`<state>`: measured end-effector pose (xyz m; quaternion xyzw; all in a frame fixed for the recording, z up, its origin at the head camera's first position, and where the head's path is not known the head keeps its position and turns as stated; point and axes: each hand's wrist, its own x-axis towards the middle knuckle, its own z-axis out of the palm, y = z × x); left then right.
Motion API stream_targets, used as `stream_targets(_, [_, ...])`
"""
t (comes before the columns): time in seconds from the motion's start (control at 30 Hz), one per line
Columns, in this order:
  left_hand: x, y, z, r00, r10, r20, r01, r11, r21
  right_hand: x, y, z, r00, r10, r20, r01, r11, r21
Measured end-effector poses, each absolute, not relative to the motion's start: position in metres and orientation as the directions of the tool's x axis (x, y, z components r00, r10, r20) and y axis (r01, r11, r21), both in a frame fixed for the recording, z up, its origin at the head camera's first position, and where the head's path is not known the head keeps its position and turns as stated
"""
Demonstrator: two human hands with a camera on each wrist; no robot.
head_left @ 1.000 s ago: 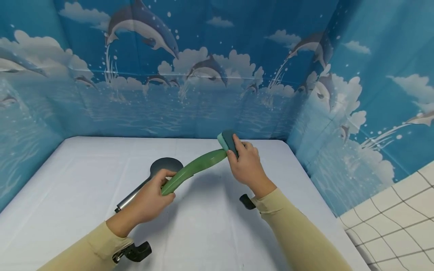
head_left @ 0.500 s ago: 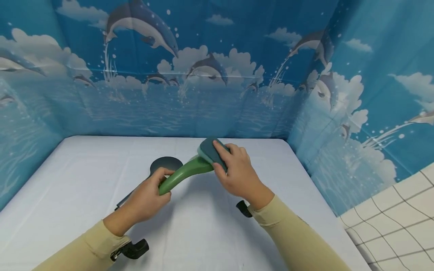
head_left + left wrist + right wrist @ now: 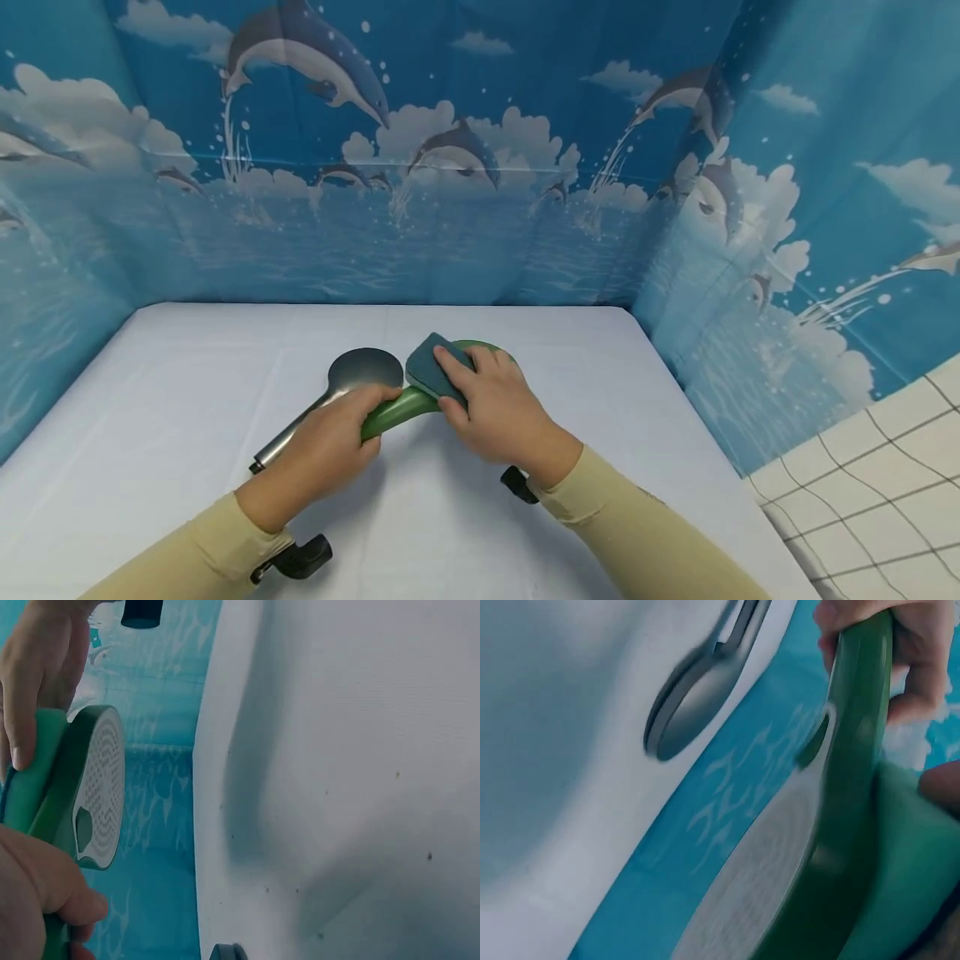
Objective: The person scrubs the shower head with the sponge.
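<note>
My left hand (image 3: 330, 442) grips the handle of a green shower head (image 3: 405, 408), held above the white surface. Its white perforated spray face (image 3: 103, 784) shows in the left wrist view. In my right hand (image 3: 506, 412) is a sponge (image 3: 431, 368), dark teal on top and lighter green (image 3: 41, 769) beneath. The sponge lies against the back of the shower head, near where handle and head join. Fingers and sponge cover part of the green head. A second shower head (image 3: 365, 369), dark grey with a metallic handle, lies just beyond my left hand.
A white cloth-covered table (image 3: 187, 367) spreads under both hands. Blue dolphin-print curtains (image 3: 375, 250) stand along its back and sides. White tiled floor (image 3: 862, 483) shows at the lower right. Black camera mounts (image 3: 303, 557) hang from the wrists.
My right hand has slid the sponge leftward and nearer along the green shower head, from its far end toward the handle. My left hand has kept its grip, almost in place.
</note>
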<state>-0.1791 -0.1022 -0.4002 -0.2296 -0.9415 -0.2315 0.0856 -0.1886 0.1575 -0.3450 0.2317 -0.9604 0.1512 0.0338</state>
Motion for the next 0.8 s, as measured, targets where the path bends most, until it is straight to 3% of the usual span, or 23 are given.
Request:
stream_targets(0.23, [-0.176,-0.107,-0.401,-0.81,0.427,0.403,0.552,0.786,0.277,-0.222,0.184,-0.345,-0.979,-0.193,0.063,-0.203,0.942,-0.268])
stream_targets(0.5, [-0.179,-0.111,-0.398,-0.623,0.559,0.547,0.676,0.737,0.019,-0.198,0.158,-0.334,-0.895,-0.424,0.14,-0.445,0.871,-0.21])
stream_targets(0.73, [-0.18,-0.109,-0.402,-0.523,0.651,0.549,0.714,0.687,-0.135,-0.226,0.184,-0.336,-0.976,-0.216,0.013,-0.214,0.956,-0.202])
stream_targets(0.8, [-0.18,-0.109,-0.401,-0.5,0.669,0.55,0.717,0.676,-0.171,-0.226,0.185,-0.335,-0.98,-0.198,0.014,-0.197,0.963,-0.182])
